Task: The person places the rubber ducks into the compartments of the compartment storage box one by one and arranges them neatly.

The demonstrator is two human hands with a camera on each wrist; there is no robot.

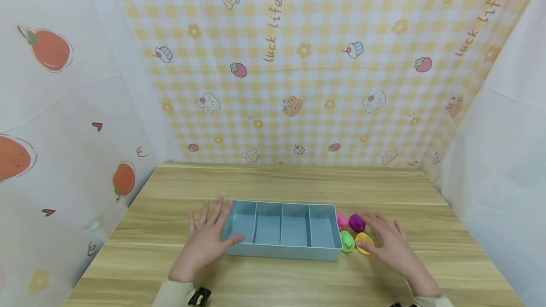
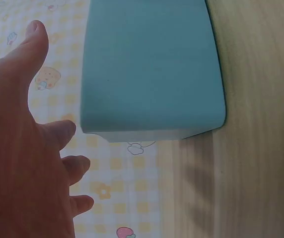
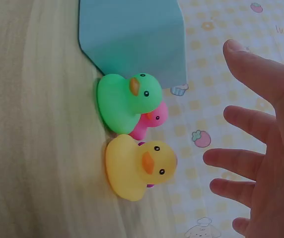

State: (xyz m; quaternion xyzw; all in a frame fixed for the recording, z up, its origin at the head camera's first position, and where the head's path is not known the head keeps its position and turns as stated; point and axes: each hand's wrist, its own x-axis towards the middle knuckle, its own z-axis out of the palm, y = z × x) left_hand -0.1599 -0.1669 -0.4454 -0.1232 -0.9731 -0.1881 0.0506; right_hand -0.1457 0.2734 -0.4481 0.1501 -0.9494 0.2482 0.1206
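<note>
A blue-grey box [image 1: 281, 251] with several compartments in a row lies on the table. My left hand [image 1: 207, 240] is spread over its left end, fingers apart and holding nothing; the left wrist view shows it apart from the box wall [image 2: 152, 64]. By the box's right end stand several toy ducks: a pink duck [image 1: 342, 221], a purple duck [image 1: 357, 223], a green duck [image 3: 124, 101] and a yellow duck [image 3: 137, 168]. My right hand [image 1: 390, 245] hovers beside the yellow and purple ducks with its fingers spread and nothing held. The purple duck is mostly hidden in the right wrist view.
The wood-grain table [image 1: 273, 288] extends around the box and ducks. A yellow checked cloth [image 1: 307, 79] hangs at its back edge. White cloths hang along the left and right sides.
</note>
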